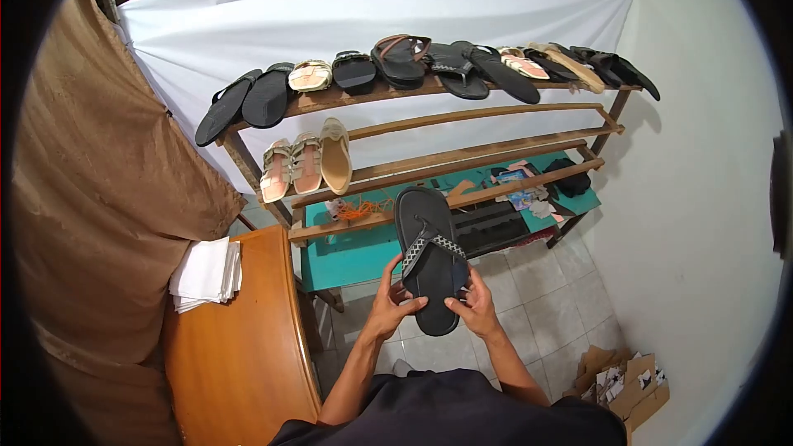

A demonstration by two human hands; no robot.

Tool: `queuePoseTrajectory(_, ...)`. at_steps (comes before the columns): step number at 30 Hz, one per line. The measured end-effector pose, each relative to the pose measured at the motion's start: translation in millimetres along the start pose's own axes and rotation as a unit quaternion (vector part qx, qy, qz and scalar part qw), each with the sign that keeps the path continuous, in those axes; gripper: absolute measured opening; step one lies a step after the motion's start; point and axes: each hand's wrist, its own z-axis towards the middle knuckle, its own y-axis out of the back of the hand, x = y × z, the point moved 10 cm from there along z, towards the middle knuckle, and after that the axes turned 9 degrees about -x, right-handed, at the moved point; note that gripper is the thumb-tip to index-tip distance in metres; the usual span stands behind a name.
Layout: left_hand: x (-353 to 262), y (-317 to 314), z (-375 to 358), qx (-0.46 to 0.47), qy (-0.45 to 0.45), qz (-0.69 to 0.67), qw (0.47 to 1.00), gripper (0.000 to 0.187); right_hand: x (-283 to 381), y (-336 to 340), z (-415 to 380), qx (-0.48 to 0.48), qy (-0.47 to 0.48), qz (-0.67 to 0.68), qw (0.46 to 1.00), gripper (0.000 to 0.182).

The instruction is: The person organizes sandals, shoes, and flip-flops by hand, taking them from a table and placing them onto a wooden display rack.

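Both my hands hold a black flip-flop [436, 281] in front of me, sole side away and footbed facing up toward me. Its thong strap carries a pale zigzag pattern, and the toe end points away toward the rack. My left hand [395, 307] grips the left edge near the heel, thumb on the footbed. On the opposite edge, my right hand [475, 304] is closed the same way, its thumb also on the footbed. The fingers under the sole are partly hidden.
A wooden rack [487, 190] ahead bears several sandals along its top, with beige sandals [306, 163] on the level below. Behind it stands a teal table [363, 260]. At left, a wooden table [239, 355] holds white sheets [206, 272]. Cardboard scraps [632, 388] lie at lower right.
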Motion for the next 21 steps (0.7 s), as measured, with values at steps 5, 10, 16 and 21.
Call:
queuePoseTrajectory(5,-12.3,29.7,42.2,-0.016,-0.024,0.027,0.999,0.092,-10.1,-22.1,47.6,-0.002,0.026,0.024,0.999,0.079)
queuePoseTrajectory(10,-32.7,45.2,67.7,-0.05,0.008,-0.023,0.998,0.083,-17.9,-41.7,90.0,-0.002,0.01,0.06,0.998,0.077)
queuePoseTrajectory(16,-48.2,68.0,109.5,-0.07,-0.021,0.029,0.997,0.08,-37.5,-54.6,150.0,0.003,0.012,0.066,0.998,0.076)
queuePoseTrajectory(21,-68.7,65.3,149.5,-0.086,-0.066,0.059,0.992,0.072,-41.3,-62.4,215.2,0.015,0.016,0.069,0.997,0.072)
